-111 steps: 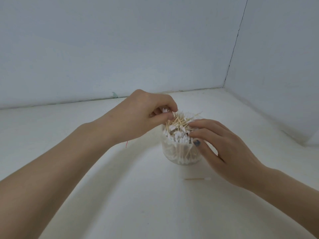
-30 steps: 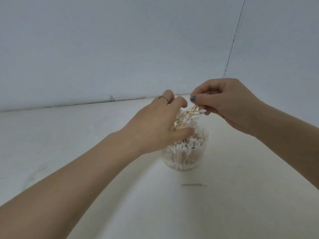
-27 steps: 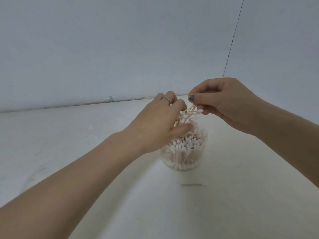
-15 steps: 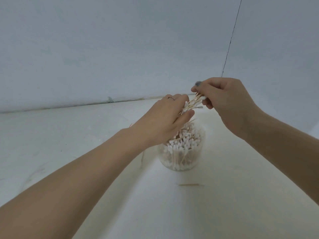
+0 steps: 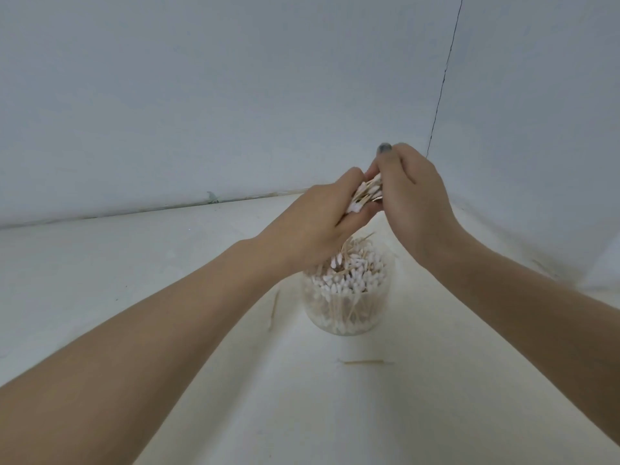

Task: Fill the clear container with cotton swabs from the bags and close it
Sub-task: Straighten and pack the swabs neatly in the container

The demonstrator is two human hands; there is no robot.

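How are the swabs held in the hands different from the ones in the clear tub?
The held bundle sits in the air above the tub, gripped by the left hand and right hand; the swabs in the clear container rest inside it. The held bundle is a small slanted cluster; the container's swabs are many and mostly upright. Both have wooden sticks and white tips.

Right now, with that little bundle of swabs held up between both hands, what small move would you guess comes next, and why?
Probably lowering the bundle of swabs into the clear container. Both the left hand and the right hand grip it directly above the open, nearly full container, and a few swabs inside stick up crookedly, so it likely goes in upright.
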